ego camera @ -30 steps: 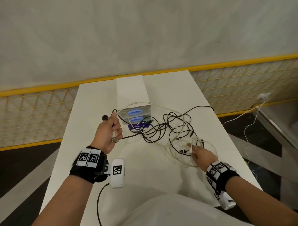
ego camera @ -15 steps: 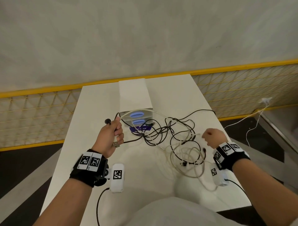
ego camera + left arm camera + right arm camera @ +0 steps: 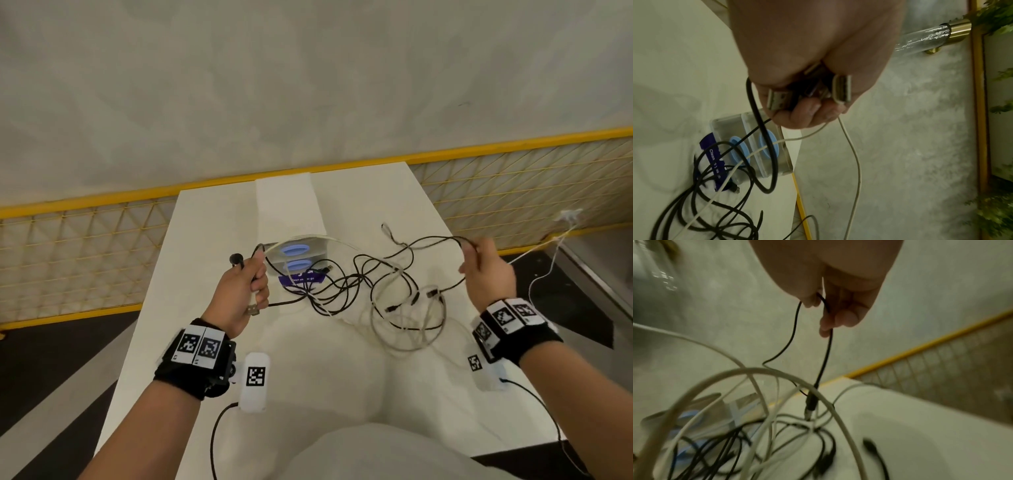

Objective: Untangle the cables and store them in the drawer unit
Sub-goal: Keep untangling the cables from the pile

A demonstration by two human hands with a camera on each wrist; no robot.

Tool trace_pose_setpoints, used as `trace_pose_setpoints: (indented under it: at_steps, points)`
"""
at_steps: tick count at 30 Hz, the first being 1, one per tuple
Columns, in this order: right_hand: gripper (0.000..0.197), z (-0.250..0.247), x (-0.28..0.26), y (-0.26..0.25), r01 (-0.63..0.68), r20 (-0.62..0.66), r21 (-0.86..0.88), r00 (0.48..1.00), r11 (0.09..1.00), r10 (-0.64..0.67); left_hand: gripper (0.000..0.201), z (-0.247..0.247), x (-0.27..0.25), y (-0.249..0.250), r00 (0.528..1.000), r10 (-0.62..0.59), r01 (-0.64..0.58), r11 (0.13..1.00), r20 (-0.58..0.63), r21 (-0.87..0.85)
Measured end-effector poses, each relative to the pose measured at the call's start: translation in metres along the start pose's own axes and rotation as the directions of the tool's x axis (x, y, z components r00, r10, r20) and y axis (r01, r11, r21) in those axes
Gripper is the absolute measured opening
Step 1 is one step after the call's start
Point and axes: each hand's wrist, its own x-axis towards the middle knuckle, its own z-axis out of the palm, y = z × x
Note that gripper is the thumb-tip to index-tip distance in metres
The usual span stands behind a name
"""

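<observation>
A tangle of black and white cables (image 3: 373,291) lies on the white table (image 3: 212,240) in front of a small clear drawer unit (image 3: 298,251) with blue oval handles. My left hand (image 3: 239,291) is raised left of the unit and grips a bundle of cable ends; USB plugs (image 3: 777,100) stick out of the fist. My right hand (image 3: 486,270) is lifted at the right and pinches a thin black cable (image 3: 826,344), whose plug end (image 3: 810,404) hangs down into the white cable loops (image 3: 760,371).
A purple label (image 3: 301,279) lies in front of the drawer unit. A yellow mesh fence (image 3: 513,192) runs behind the table. A white cord (image 3: 548,267) trails over the floor at the right. White sensor pods (image 3: 253,380) hang from both wrists.
My right hand left the cable pile, rose and moved right, pulling a black cable up and out of the tangle. The left hand has kept its grip and hardly moved.
</observation>
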Motion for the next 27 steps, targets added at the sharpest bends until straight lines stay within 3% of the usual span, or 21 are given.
trace_pose_setpoints:
  at_steps: [2, 4, 6, 10, 13, 17, 21, 25, 27]
  points:
    - [0.03, -0.011, 0.007, -0.01, -0.086, 0.118, 0.089, 0.99, 0.992, 0.075, 0.039, 0.004, 0.002, 0.0, 1.0, -0.002, 0.002, 1.0, 0.001, -0.016]
    - [0.026, -0.016, 0.007, -0.022, -0.203, 0.334, 0.29, 0.937, 0.935, 0.1, 0.04, 0.012, 0.003, 0.0, 1.0, 0.006, -0.006, 1.0, 0.013, 0.0]
    - [0.023, -0.022, 0.0, -0.042, -0.295, 0.459, 0.47, 0.887, 0.832, 0.055, 0.04, 0.022, 0.002, -0.002, 0.999, 0.026, -0.028, 0.998, 0.03, 0.053]
    - [0.022, -0.034, -0.014, -0.097, -0.375, 0.558, 0.678, 0.823, 0.632, -0.111, 0.04, 0.038, -0.003, -0.007, 0.995, 0.07, -0.084, 0.977, 0.076, 0.194]
    - [0.022, -0.028, -0.023, -0.132, -0.461, 0.622, 0.703, 0.768, 0.542, -0.153, 0.039, 0.045, -0.007, -0.01, 0.989, 0.073, -0.101, 0.97, 0.131, 0.222]
    - [0.021, 0.003, -0.048, -0.16, -0.506, 0.715, 0.618, 0.68, 0.602, -0.162, 0.039, 0.055, -0.011, -0.01, 0.973, 0.044, -0.081, 0.984, 0.225, 0.16]
    - [0.017, 0.026, -0.067, -0.17, -0.505, 0.733, 0.579, 0.666, 0.64, -0.138, 0.037, 0.058, -0.019, -0.009, 0.969, 0.023, -0.058, 0.989, 0.248, 0.135]
    - [0.014, 0.031, -0.069, -0.174, -0.591, 0.772, 0.578, 0.619, 0.562, -0.144, 0.032, 0.058, -0.019, -0.013, 0.979, 0.069, -0.107, 0.975, 0.192, 0.193]
    - [0.012, 0.029, -0.066, -0.175, -0.596, 0.768, 0.591, 0.622, 0.543, -0.153, 0.036, 0.058, -0.019, -0.008, 0.976, 0.068, -0.11, 0.974, 0.206, 0.201]
